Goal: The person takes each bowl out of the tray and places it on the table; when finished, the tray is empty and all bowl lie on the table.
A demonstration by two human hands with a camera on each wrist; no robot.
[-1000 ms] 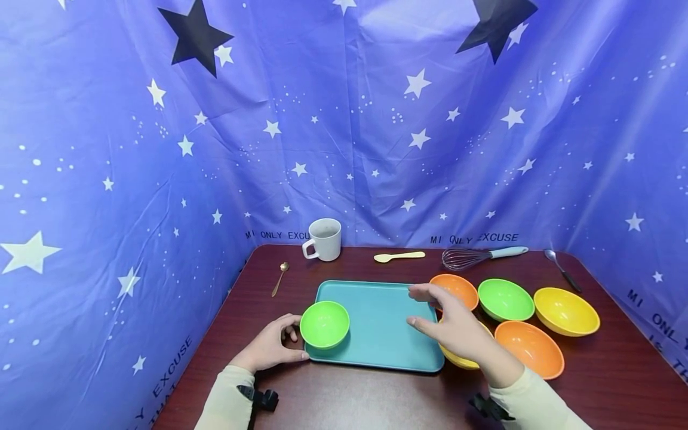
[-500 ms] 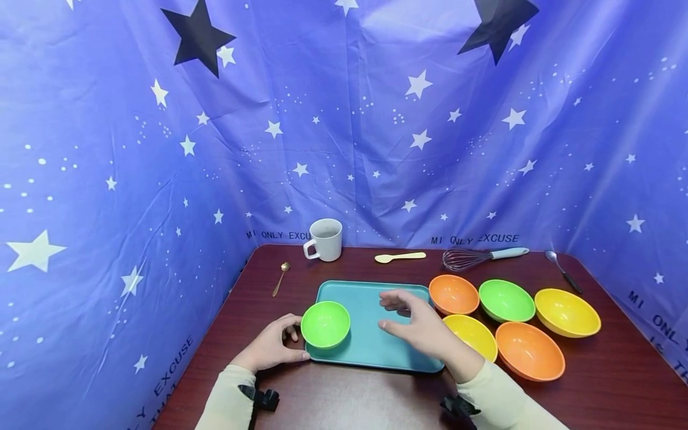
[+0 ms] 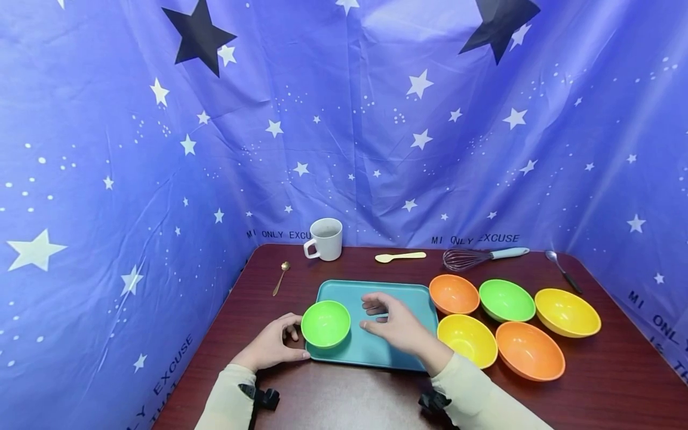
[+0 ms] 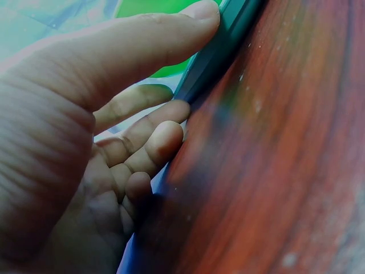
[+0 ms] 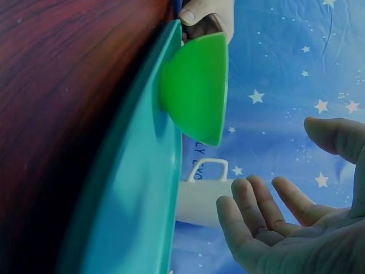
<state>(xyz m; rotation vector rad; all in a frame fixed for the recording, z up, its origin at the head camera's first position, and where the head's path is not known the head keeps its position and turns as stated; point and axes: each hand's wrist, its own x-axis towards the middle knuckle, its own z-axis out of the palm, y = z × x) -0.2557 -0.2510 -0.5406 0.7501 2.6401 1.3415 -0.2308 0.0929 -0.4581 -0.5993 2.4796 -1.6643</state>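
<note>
In the head view, a green bowl (image 3: 325, 324) sits upright on the left part of the teal tray (image 3: 349, 292). My left hand (image 3: 274, 343) rests on the table at the tray's front left corner, fingers loosely bent. The left wrist view shows its thumb (image 4: 165, 37) against the tray's side, with the fingertips close to the edge. Above the tray's middle, right of the bowl, hovers my right hand (image 3: 395, 325), thumb and fingers spread apart and nothing between them. In the right wrist view a gap separates those fingers (image 5: 251, 217) from the bowl's rim.
Right of the tray stand orange (image 3: 454, 294), green (image 3: 507, 300) and yellow bowls (image 3: 567, 312), with another yellow (image 3: 467, 341) and orange bowl (image 3: 530, 351) nearer. Behind lie a white mug (image 3: 325, 240), gold spoon (image 3: 281, 278), cream spoon (image 3: 400, 257), whisk (image 3: 484, 257) and dark-handled spoon (image 3: 562, 270).
My right hand has moved left from the bowls at the right to over the tray, uncovering the near yellow bowl. The left hand and the green bowl on the tray stay put.
</note>
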